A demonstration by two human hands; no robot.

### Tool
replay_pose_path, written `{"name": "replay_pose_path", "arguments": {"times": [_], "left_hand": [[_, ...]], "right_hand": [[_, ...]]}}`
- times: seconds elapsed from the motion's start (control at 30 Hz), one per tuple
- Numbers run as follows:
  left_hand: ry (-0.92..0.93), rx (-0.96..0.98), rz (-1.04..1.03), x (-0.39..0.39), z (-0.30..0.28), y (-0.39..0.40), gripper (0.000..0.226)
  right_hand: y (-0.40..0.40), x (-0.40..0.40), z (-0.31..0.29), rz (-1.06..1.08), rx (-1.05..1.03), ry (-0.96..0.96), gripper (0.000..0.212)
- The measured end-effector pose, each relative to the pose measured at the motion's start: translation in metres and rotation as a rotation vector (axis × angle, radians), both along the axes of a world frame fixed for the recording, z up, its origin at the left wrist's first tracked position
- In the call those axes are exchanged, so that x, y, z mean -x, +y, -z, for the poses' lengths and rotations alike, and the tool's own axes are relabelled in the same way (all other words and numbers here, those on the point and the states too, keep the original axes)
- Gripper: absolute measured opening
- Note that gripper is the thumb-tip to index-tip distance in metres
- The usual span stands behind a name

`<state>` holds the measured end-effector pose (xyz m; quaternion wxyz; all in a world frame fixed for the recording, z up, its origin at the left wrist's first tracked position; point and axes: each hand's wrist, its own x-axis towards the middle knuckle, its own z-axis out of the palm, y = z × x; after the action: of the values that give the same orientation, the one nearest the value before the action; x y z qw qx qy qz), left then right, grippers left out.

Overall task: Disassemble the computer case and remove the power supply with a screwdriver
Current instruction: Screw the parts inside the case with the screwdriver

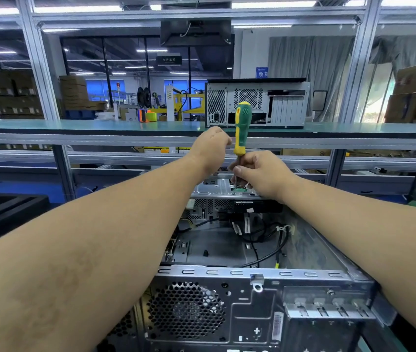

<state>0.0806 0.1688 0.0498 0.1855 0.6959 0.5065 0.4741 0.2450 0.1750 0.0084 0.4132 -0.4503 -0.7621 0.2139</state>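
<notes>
Desk [389, 344]: only a thin green strip shows, bottom right, beside the open case [252, 301]. Case lies on its side on the desk, side panel off, rear panel with the fan grille facing the camera; it covers nearly all of the desk in view.

Shelf [100, 127]: green-topped, runs full width behind, on an aluminium frame. On it, right of centre, a second case [257, 104] lies with its rear panel toward the camera. Left of that, an orange and yellow object [147, 116] sits near the shelf's far edge; can't tell whether it's on the shelf or just behind it.
</notes>
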Motion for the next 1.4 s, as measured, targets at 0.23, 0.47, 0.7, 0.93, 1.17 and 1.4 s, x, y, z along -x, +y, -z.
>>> {"name": "replay_pose_path", "arguments": {"times": [0.23,0.47,0.7,0.93,1.17,1.4], "left_hand": [[0.387,0.219,0.083,0.013,0.014,0.005,0.009],[0.604,0.204,0.171,0.003,0.021,0.003,0.009],[0.708,0.186,0.122,-0.001,0.023,0.006,0.018],[0.860,0.189,0.090,-0.003,0.023,0.007,0.032],[0.979,0.212,0.078,-0.006,0.023,0.008,0.043],[1.007,0.205,0.064,-0.006,0.024,0.011,0.046]], "right_hand": [[-0.001,-0.002,-0.002,0.041,-0.062,-0.015,0.010],[0.003,-0.008,-0.005,0.230,-0.207,0.013,0.013],[0.002,-0.007,-0.005,0.284,-0.232,-0.025,0.016],[0.001,-0.007,-0.005,0.276,-0.217,-0.042,0.015],[0.002,-0.008,-0.004,0.287,-0.217,-0.054,0.015],[0.006,-0.010,-0.004,0.386,-0.203,-0.118,0.020]]}}
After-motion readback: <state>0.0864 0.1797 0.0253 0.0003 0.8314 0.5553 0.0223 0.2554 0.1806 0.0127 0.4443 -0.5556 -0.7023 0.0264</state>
